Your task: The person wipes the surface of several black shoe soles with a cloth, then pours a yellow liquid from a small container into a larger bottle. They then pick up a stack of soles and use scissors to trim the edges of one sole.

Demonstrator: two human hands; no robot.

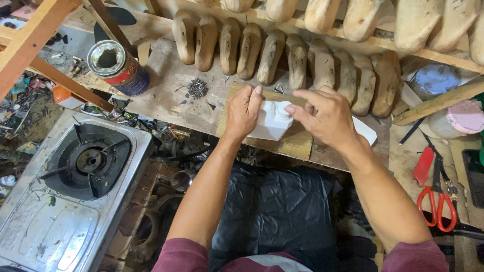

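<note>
A small white plastic bottle (pixel 271 123) with a white screw cap stands on a wooden bench (pixel 171 83) in front of me. My left hand (pixel 243 112) grips the bottle's body from the left. My right hand (pixel 322 116) pinches the cap with thumb and fingertips from the right. A white flat piece (pixel 367 132) lies just beyond my right wrist.
A row of wooden shoe lasts (pixel 282 55) lines the back of the bench, with more above. A small pile of nails (pixel 197 87) and an open tin can (pixel 118 68) sit at left. A single-burner gas stove (pixel 83 171) is lower left. Red-handled scissors (pixel 438 201) lie at right. Black plastic sheet (pixel 275 206) covers my lap.
</note>
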